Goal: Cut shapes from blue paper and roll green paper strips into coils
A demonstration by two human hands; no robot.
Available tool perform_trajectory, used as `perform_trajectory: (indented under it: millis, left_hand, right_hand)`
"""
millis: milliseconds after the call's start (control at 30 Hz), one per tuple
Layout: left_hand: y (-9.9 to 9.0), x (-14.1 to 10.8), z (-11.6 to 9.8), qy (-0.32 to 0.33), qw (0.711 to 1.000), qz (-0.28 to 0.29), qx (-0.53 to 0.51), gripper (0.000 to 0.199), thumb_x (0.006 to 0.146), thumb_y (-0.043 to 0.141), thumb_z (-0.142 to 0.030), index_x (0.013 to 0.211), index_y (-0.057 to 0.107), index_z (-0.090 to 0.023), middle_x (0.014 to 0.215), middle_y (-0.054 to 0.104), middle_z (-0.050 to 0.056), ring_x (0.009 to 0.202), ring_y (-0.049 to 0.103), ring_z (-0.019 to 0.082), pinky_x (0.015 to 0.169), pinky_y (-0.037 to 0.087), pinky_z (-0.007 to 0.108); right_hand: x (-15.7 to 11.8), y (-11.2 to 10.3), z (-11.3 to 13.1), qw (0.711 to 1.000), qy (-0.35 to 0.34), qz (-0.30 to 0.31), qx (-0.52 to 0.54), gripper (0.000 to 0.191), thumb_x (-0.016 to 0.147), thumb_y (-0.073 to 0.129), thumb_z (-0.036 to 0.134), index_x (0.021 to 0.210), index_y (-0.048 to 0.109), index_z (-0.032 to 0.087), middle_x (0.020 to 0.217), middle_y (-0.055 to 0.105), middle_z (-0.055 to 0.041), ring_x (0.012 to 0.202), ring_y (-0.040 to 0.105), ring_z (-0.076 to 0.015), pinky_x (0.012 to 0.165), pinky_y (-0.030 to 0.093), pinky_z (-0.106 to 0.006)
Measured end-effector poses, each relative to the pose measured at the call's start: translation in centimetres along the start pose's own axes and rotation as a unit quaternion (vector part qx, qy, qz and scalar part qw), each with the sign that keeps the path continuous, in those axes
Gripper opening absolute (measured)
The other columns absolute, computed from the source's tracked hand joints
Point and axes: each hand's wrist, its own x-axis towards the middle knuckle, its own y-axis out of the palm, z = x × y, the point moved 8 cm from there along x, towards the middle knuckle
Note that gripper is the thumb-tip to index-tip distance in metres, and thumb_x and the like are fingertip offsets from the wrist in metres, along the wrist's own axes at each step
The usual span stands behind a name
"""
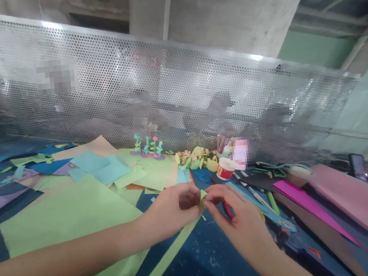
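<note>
Between my two hands is a small folded piece of light green paper (pixel 203 197). My left hand (pixel 174 206) pinches its left side with thumb and fingertips. On the other side, my right hand (pixel 232 205) grips it with thumb and forefinger. A long light green paper strip (pixel 172 254) runs from under my left hand toward the near edge; whether it joins the folded piece I cannot tell. Red scissor handles (pixel 228 210) show partly behind my right hand. Under my left forearm lies a large light green sheet (pixel 74 213).
Blue and green paper sheets (pixel 98 165) overlap at the left. Small paper plants (pixel 149 149), yellow-green paper leaves (pixel 198 156) and a red-and-white cup (pixel 226 168) stand farther back. Magenta paper (pixel 311 208), a pink folder (pixel 355 197) and a phone (pixel 357 166) lie right. A perforated metal screen (pixel 100 76) closes the back.
</note>
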Motion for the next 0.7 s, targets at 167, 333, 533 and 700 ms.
perform_trajectory:
  millis: [167, 333, 533, 700]
  left_hand:
    - [0.4, -0.1, 0.4, -0.026, 0.999, 0.012, -0.043, 0.008, 0.076, 0.06, -0.022, 0.081, 0.055, -0.019, 0.074, 0.061, -0.002, 0.073, 0.058, 0.012, 0.07, 0.045, 0.024]
    - [0.5, -0.1, 0.8, -0.035, 0.997, 0.011, -0.063, 0.014, 0.074, 0.065, -0.024, 0.083, 0.055, -0.018, 0.069, 0.059, -0.004, 0.068, 0.058, 0.011, 0.067, 0.045, 0.022]
    - [-0.1, 0.1, 0.9, -0.041, 0.999, 0.0, -0.033, 0.006, 0.076, 0.058, -0.02, 0.081, 0.056, -0.018, 0.066, 0.061, -0.003, 0.064, 0.06, 0.012, 0.065, 0.047, 0.024]
    - [-0.8, 0.3, 0.5, -0.014, 1.0, -0.013, 0.024, 0.007, 0.076, 0.053, -0.017, 0.081, 0.057, -0.019, 0.072, 0.063, -0.002, 0.066, 0.06, 0.013, 0.065, 0.046, 0.024]
  right_hand:
    - [-0.1, 0.5, -1.2, 0.996, 0.07, 0.016, 0.057, 0.004, 0.086, 0.052, 0.022, 0.086, 0.049, 0.023, 0.088, 0.06, -0.0023, 0.077, 0.06, -0.0169, 0.071, 0.047, -0.029]
    - [-0.4, 1.5, -2.2, 0.978, 0.127, 0.022, 0.166, 0.01, 0.085, 0.053, 0.024, 0.089, 0.043, 0.023, 0.081, 0.056, 0.0008, 0.077, 0.06, -0.0142, 0.072, 0.049, -0.027]
    - [0.0, 1.9, -1.4, 0.962, 0.117, 0.076, 0.235, 0.008, 0.087, 0.052, 0.028, 0.09, 0.048, 0.022, 0.085, 0.056, 0.0002, 0.077, 0.061, -0.0129, 0.073, 0.051, -0.025]
    - [0.3, 0.8, -2.1, 0.967, 0.145, 0.077, 0.196, 0.019, 0.091, 0.044, 0.036, 0.093, 0.056, 0.022, 0.079, 0.062, -0.0008, 0.075, 0.061, -0.0136, 0.07, 0.05, -0.024]
